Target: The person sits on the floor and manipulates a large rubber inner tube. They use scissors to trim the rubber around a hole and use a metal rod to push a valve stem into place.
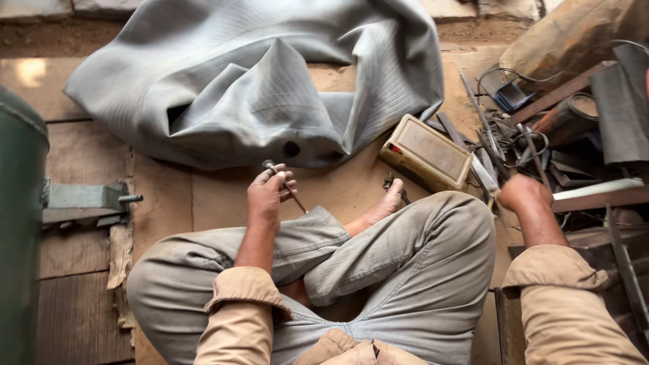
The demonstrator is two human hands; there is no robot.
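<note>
Left hand (269,192) grips a thin metal rod (285,186); right hand (524,192), grip unclear, reaches beside a tan rectangular box (427,153).

A thin dark metal rod with a small knobbed head (285,185) lies slanted in the left hand (267,196), head up-left, tip pointing down-right above the knee, near the crumpled grey rubber inner tube (257,81) on the floor.

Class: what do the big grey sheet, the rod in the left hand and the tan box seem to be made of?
Sheet: probably rubber, matte grey, soft folds, fine ribs.
Rod in the left hand: looks like metal, dull, thin, straight.
Box: maybe painted metal or plastic, worn tan, scuffed edges.
</note>
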